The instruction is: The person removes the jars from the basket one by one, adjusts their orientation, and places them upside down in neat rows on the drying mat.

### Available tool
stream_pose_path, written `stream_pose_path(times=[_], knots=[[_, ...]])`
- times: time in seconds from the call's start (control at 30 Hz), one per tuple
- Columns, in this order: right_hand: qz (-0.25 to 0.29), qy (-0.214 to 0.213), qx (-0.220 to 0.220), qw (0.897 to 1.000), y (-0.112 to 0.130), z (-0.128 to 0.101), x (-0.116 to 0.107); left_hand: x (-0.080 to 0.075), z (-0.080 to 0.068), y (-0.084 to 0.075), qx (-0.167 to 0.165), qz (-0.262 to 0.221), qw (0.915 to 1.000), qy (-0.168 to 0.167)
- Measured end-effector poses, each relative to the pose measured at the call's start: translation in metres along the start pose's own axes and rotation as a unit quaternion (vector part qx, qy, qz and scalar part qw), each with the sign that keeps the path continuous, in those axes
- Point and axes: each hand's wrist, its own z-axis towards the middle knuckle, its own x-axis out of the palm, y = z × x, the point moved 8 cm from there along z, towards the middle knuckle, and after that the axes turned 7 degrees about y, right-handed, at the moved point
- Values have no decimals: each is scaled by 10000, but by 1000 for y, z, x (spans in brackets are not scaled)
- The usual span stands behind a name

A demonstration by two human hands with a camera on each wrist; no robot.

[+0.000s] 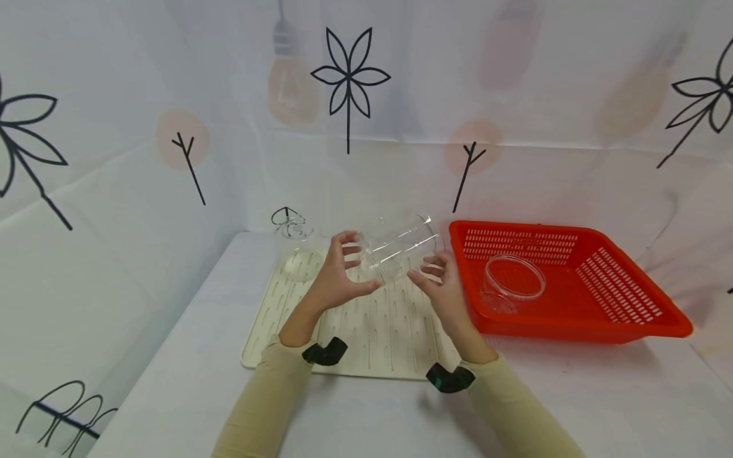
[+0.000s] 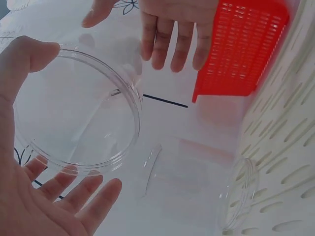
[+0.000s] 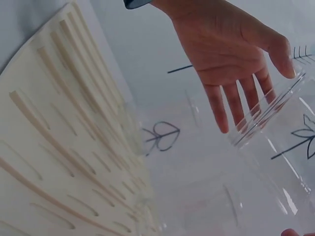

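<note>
A clear, see-through jar point(image 1: 401, 248) is held tilted in the air over a cream ridged mat point(image 1: 372, 343). My left hand point(image 1: 338, 273) grips one end of it, thumb on one side of the rim point(image 2: 135, 123) and fingers on the other. At its opposite end my right hand point(image 1: 446, 292) stays close, fingers spread; the left wrist view shows those fingers straight and not wrapped round the jar. Another clear jar point(image 1: 296, 254) stands at the mat's back left. The right wrist view shows faint outlines of two clear containers by the mat's edge.
A red plastic basket point(image 1: 618, 324) with slotted walls stands right of the mat, close to my right hand. Inside its left part is one more clear jar point(image 1: 515, 289). A white patterned cloth backdrop point(image 1: 366, 178) rises behind the white table point(image 1: 189, 356).
</note>
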Motion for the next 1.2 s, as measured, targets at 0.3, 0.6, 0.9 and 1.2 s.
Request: stream_pose_path(times=[0.3,0.6,0.9,1.2], knots=[[548,88,-356,9978,15,5,0,7,-1,14,-539,422,9974,211],[249,28,-546,9982,28,9,1,10,-4,19,-737,561,9951,341],[82,99,-625,9980,37,13,5,12,-6,23,-832,632,9937,403],[25,208,-691,9974,41,14,9,5,-13,24,-745,909,9923,388]])
